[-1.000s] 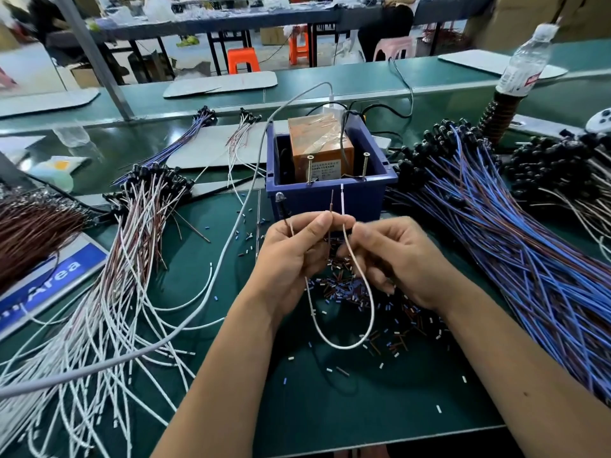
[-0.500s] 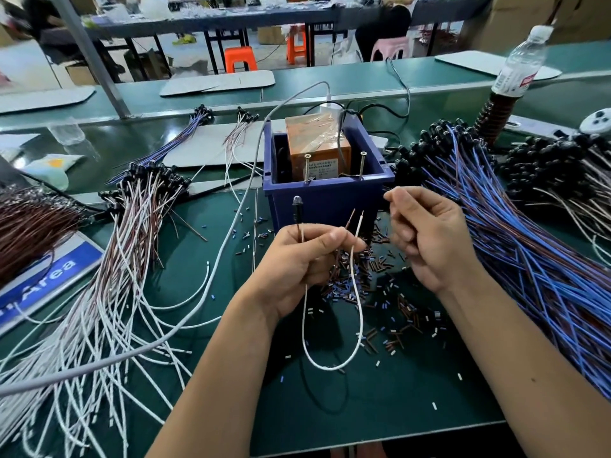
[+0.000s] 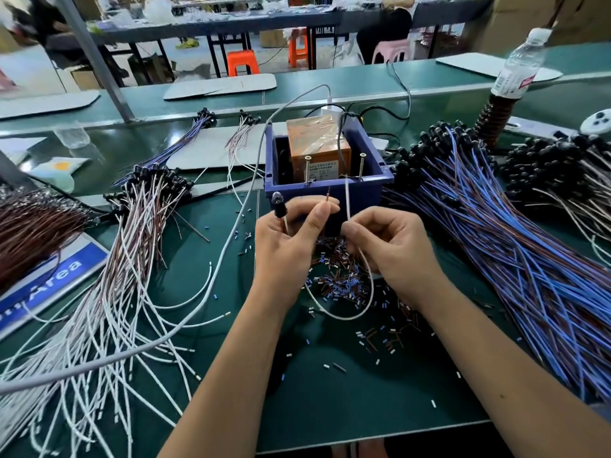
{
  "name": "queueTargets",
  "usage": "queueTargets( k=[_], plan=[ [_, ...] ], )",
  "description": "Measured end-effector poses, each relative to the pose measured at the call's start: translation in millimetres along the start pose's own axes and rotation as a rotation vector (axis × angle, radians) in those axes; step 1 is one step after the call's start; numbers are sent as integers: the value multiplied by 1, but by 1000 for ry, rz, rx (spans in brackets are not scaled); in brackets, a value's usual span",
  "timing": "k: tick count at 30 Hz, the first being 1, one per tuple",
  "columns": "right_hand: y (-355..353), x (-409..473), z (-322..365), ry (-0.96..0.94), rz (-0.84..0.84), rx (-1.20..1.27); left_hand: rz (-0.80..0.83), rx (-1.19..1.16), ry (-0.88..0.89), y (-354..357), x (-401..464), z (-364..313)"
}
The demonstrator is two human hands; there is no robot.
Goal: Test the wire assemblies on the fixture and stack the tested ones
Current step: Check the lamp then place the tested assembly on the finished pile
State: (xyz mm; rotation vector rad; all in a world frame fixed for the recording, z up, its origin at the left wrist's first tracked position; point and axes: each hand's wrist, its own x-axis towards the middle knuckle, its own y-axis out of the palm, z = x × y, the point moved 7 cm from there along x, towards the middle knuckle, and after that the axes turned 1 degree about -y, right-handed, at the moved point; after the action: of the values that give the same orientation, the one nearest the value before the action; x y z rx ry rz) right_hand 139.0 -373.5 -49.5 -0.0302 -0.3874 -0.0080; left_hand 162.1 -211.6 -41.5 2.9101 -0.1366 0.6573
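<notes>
The left hand (image 3: 291, 239) pinched a brown lead (image 3: 327, 201) between thumb and forefinger, with the LED holder (image 3: 277, 200) poking up at its 11 o'clock. The right hand (image 3: 390, 246) pinched the white lead (image 3: 347, 200), which looped down below both wrists. Both tips stood just below the 2 screws (image 3: 308, 170) on the blue box (image 3: 363, 193) at 12 o'clock. White bundle (image 3: 109, 292) lay at 9 o'clock, blue bundle (image 3: 529, 259) at 3 o'clock.
</notes>
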Motion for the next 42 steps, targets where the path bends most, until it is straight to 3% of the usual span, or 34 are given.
queueTargets(
  k=[5, 13, 27, 42],
  plan=[
    [-20, -6, 16, -215, -285, -290, -408, 288, 226, -21, -7, -14],
    [-24, -9, 21, -330, -450, -602, -625, 461, 306, -30, -2, -20],
    [-16, -7, 30, -445, -451, -819, -478, 579, 385, -15, -3, -20],
    [-15, -6, 30, -459, -438, -824, -491, 609, 375, -15, -4, -21]
  ],
)
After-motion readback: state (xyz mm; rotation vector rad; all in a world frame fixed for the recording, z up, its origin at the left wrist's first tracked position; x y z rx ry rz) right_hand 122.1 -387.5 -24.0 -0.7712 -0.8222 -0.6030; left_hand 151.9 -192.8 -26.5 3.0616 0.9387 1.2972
